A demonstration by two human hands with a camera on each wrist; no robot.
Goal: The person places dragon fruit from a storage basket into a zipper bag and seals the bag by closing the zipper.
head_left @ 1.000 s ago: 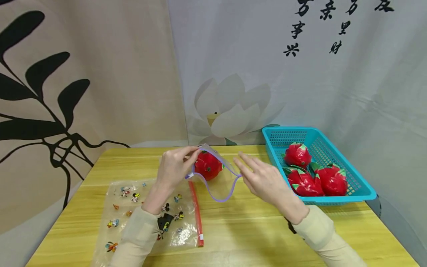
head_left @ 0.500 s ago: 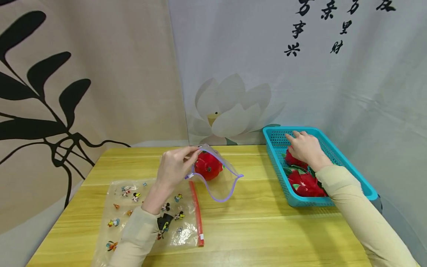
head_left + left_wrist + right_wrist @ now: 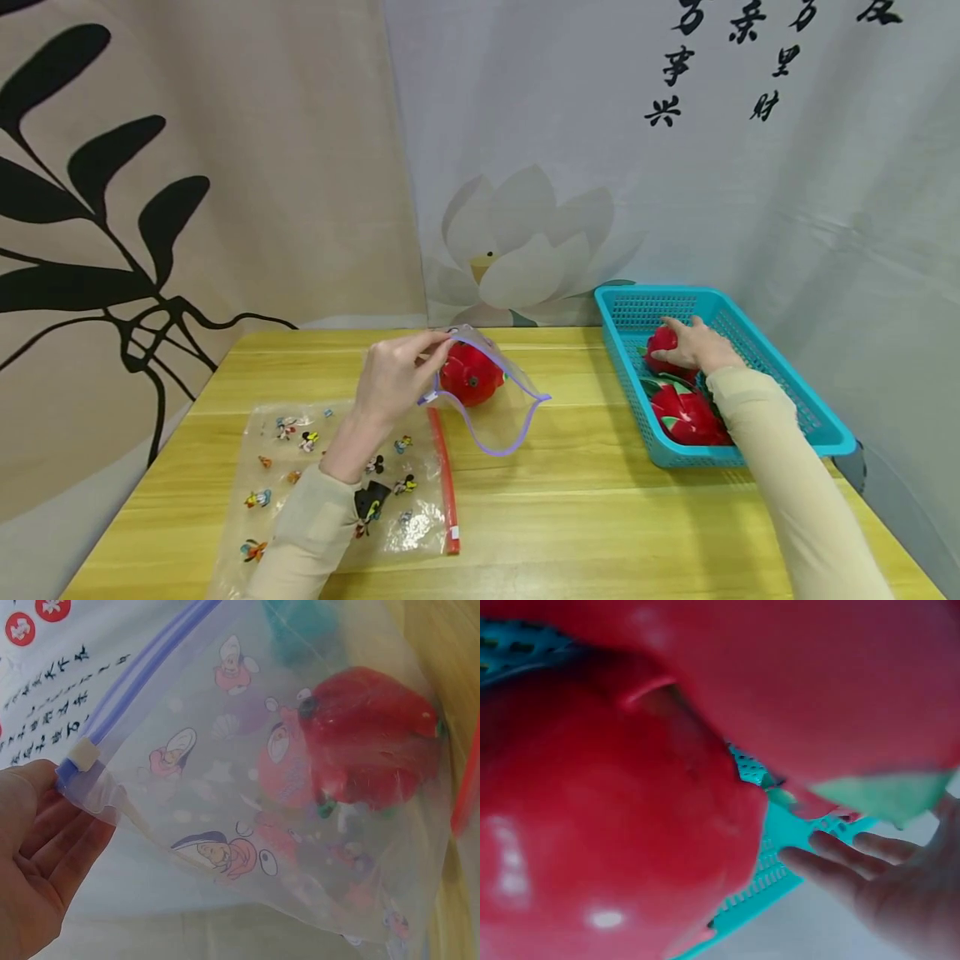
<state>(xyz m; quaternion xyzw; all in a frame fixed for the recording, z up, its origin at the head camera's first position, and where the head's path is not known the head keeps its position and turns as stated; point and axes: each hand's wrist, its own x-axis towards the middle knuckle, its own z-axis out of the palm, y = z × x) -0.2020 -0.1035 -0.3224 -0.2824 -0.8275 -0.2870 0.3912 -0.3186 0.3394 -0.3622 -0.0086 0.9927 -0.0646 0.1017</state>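
My left hand [image 3: 397,379] pinches the corner of a clear zip bag [image 3: 217,772] beside its white slider. The bag's purple-edged mouth gapes toward me, and a red dragon fruit [image 3: 471,375] with green tips lies inside. Over at the blue basket [image 3: 626,400], my right hand [image 3: 697,346] is spread over the rear dragon fruit [image 3: 662,340], thumb on the near side and fingers beyond. In the right wrist view the fingers [image 3: 832,862] are extended, close to the fruit. Another dragon fruit [image 3: 686,417] sits in front; the right sleeve hides part of the basket.
A larger clear bag [image 3: 330,433] with cartoon prints and a red zip strip [image 3: 444,475] lies flat under my left forearm. The wooden table [image 3: 570,517] backs onto a printed curtain [image 3: 540,125].
My right hand has left the bag's mouth, moved right into the basket and lowered onto the rear dragon fruit. The left hand keeps its pinch on the zip bag.
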